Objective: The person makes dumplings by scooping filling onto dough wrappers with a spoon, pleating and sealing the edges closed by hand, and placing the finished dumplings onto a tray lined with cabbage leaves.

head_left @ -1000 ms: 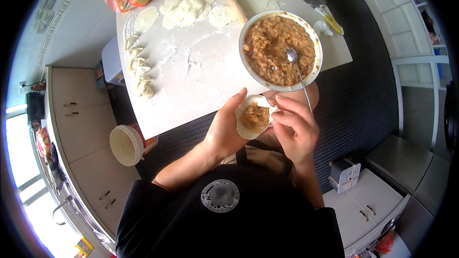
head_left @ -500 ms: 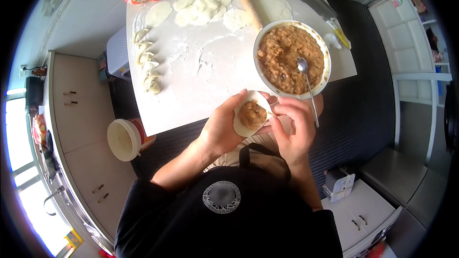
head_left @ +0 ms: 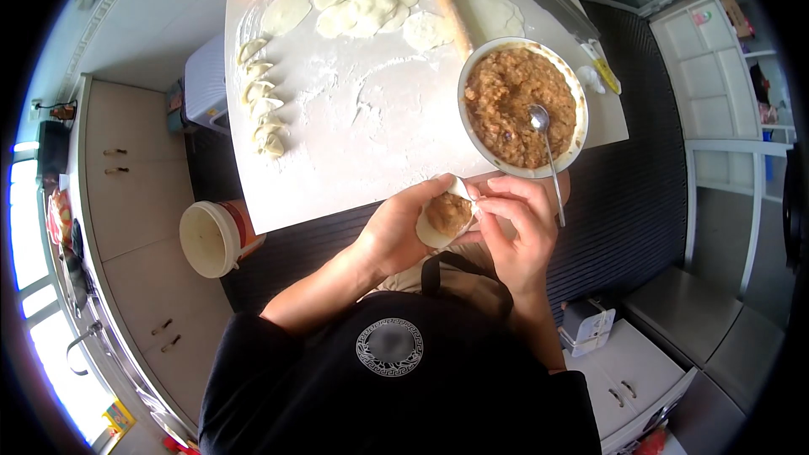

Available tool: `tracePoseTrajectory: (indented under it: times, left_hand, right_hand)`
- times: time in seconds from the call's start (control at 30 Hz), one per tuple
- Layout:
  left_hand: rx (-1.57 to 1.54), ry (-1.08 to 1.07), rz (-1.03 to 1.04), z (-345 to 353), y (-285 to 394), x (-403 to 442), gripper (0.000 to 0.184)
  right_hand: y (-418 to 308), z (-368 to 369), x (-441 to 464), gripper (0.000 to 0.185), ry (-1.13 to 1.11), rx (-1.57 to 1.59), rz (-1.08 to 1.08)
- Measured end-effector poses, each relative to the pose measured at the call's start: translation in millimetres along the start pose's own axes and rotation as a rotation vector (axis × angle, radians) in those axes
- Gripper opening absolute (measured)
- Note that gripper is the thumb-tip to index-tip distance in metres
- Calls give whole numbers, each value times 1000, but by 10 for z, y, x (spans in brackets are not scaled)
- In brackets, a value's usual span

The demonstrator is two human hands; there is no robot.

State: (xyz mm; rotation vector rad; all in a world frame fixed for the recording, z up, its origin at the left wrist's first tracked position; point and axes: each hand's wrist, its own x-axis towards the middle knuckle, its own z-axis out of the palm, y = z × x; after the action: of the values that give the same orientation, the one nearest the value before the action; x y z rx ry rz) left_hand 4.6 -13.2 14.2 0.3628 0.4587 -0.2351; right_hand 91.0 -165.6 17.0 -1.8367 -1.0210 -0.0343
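A wrapper (head_left: 432, 235), long axis pointing forward, lies cradled in the left hand (head_left: 398, 227), just left of the right hand (head_left: 521, 233), whose grip pinches its edge.

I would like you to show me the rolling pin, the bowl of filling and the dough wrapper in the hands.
Rolling pin (head_left: 451, 16), head view: middle of its length.
Bowl of filling (head_left: 582, 109), head view: right rim.
Dough wrapper (head_left: 431, 236), head view: bare lower part.
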Motion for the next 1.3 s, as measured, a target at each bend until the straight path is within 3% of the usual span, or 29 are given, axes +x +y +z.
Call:
tracePoseTrajectory:
  times: [0.5, 0.7, 1.0, 1.3]
  left_hand:
    - [26, -76, -55, -1, -39, -10, 38]
    - [51, -62, -70, 97, -8, -20, 46]
    - [-70, -84, -89, 84, -5, 29, 54]
    - [-57, -8, -249, 40, 25, 62, 45]
  right_hand:
    - [12, 51, -151, 20, 85, 76, 134]
    - [31, -40, -115, 32, -4, 21, 28]
    - [68, -71, -131, 22, 38, -16, -5]
    - [64, -105, -102, 14, 23, -22, -96]
